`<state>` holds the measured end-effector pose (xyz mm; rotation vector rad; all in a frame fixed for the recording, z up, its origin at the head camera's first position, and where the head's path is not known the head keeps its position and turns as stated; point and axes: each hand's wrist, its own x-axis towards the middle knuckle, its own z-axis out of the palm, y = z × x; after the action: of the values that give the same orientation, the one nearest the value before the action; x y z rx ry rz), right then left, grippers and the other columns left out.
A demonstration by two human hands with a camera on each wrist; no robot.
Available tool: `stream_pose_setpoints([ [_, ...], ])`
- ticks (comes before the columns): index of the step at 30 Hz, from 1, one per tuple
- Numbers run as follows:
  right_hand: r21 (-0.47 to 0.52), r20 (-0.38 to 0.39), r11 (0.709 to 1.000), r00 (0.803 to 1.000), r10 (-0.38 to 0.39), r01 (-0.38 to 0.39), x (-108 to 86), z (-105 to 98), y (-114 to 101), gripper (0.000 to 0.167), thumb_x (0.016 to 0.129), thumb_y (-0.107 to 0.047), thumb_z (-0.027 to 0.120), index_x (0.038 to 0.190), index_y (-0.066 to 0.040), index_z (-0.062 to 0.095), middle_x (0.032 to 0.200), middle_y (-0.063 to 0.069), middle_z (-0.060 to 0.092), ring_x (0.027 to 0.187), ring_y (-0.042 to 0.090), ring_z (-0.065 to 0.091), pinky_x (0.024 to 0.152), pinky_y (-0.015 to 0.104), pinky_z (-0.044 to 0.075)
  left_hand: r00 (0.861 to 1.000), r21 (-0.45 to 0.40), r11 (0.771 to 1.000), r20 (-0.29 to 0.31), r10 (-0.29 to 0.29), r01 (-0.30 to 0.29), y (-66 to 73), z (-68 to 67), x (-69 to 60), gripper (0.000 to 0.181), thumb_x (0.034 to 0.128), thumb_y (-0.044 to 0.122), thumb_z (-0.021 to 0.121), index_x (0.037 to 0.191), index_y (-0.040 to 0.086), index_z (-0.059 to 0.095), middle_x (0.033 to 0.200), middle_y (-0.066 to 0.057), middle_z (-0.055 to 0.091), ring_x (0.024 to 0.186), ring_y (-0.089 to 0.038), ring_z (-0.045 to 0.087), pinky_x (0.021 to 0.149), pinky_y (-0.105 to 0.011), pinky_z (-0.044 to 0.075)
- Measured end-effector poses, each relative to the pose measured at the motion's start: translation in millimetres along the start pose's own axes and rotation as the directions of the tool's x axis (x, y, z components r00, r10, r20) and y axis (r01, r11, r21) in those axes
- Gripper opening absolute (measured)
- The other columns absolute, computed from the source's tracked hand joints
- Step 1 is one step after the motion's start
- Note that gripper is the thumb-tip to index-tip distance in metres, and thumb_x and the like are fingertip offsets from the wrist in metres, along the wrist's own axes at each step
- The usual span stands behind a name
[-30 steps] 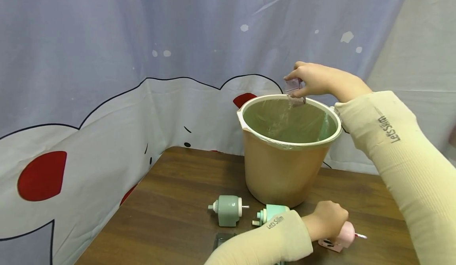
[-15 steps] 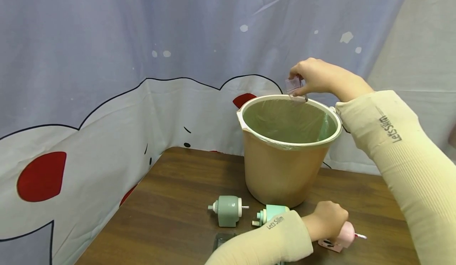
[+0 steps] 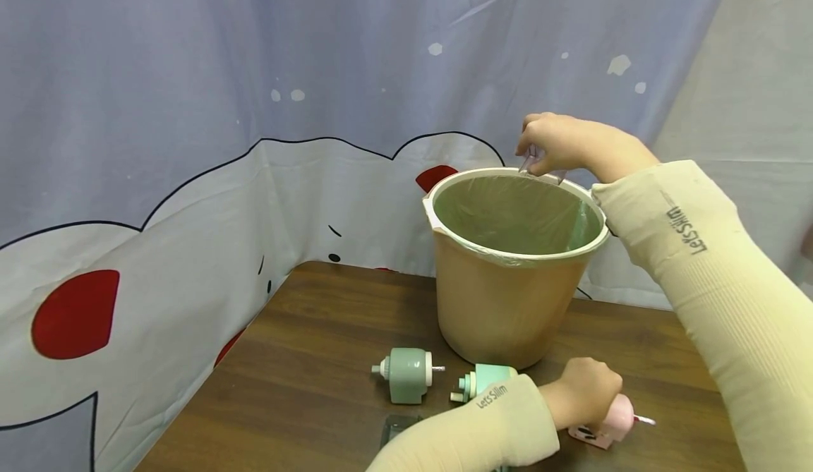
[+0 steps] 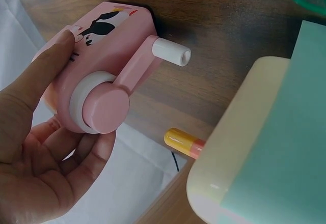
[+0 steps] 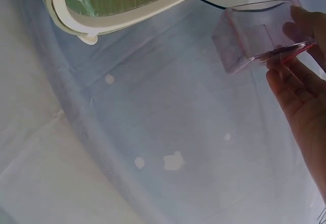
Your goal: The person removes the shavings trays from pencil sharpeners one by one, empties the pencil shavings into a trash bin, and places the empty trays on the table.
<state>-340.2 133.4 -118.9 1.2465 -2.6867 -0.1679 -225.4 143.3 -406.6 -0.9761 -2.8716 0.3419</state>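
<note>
My left hand point(image 3: 584, 391) grips a pink crank pencil sharpener point(image 4: 104, 109) on the table; its white-tipped crank handle point(image 4: 171, 52) faces the left wrist camera. A thin white and red stick point(image 3: 644, 420) juts from its far end in the head view. Over the back right of the bin's rim, my right hand point(image 3: 568, 144) pinches a clear, pinkish plastic box point(image 5: 244, 38), probably a shavings drawer, by one end. The box looks tilted, and the fingers hide part of it. Below it stands a beige bin point(image 3: 502, 310) lined with a greenish plastic bag.
A grey-green crank sharpener point(image 3: 408, 377) and a mint sharpener point(image 3: 489, 373) stand in front of the bin. My left sleeve point(image 3: 470, 430) partly covers the mint one and a dark clear tray point(image 3: 396, 426). A printed curtain point(image 3: 356, 197) hangs behind the table.
Falling dust seen beneath the clear box a second ago is gone. My right hand has shifted slightly right, and the box has turned. My left hand and the pink sharpener stay put.
</note>
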Motion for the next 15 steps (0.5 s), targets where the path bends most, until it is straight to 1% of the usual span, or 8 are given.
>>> stream_pose_setpoints([
  [5,-0.053,0.058,0.999,0.998,0.009,-0.006,0.7,-1.7,-6.3,0.026,0.073,-0.001,0.072,0.097,0.007,0.068,0.099,0.021,0.057,0.097,0.04,0.053,0.084,0.05,0.045,1.0,-0.002,1.0,0.008,-0.002,0.002,0.3,-0.2,-0.6,0.037,0.0561,0.049,0.086,0.083,0.039,0.063,0.081,0.024,0.064,0.065,0.007,0.054,0.051,-0.017,0.044],
  [8,-0.087,0.092,0.996,0.996,-0.001,0.009,1.2,-2.0,-10.3,0.02,0.072,0.003,0.07,0.092,0.005,0.067,0.096,0.018,0.057,0.094,0.037,0.053,0.083,0.047,0.045,1.0,-0.004,1.0,-0.009,0.002,-0.002,0.3,0.4,-1.1,0.035,0.0568,0.048,0.086,0.082,0.038,0.063,0.079,0.024,0.064,0.064,0.007,0.053,0.049,-0.018,0.044],
  [11,-0.101,0.117,0.995,0.993,-0.006,0.018,1.0,-1.5,-13.6,0.017,0.07,0.007,0.069,0.086,0.002,0.066,0.093,0.016,0.057,0.09,0.034,0.053,0.08,0.045,0.045,1.0,-0.008,1.0,-0.017,-0.001,0.001,0.4,1.2,-1.2,0.034,0.0574,0.046,0.086,0.081,0.038,0.063,0.079,0.024,0.064,0.064,0.006,0.053,0.049,-0.018,0.044],
  [15,-0.096,0.132,0.995,0.991,0.004,0.009,0.7,-0.5,-17.3,0.017,0.071,0.008,0.069,0.086,0.0,0.065,0.095,0.015,0.059,0.092,0.033,0.054,0.081,0.044,0.046,1.0,-0.011,1.0,-0.016,-0.009,0.008,0.7,1.9,-1.2,0.033,0.0584,0.045,0.085,0.081,0.038,0.063,0.079,0.024,0.064,0.065,0.006,0.054,0.05,-0.018,0.044],
])
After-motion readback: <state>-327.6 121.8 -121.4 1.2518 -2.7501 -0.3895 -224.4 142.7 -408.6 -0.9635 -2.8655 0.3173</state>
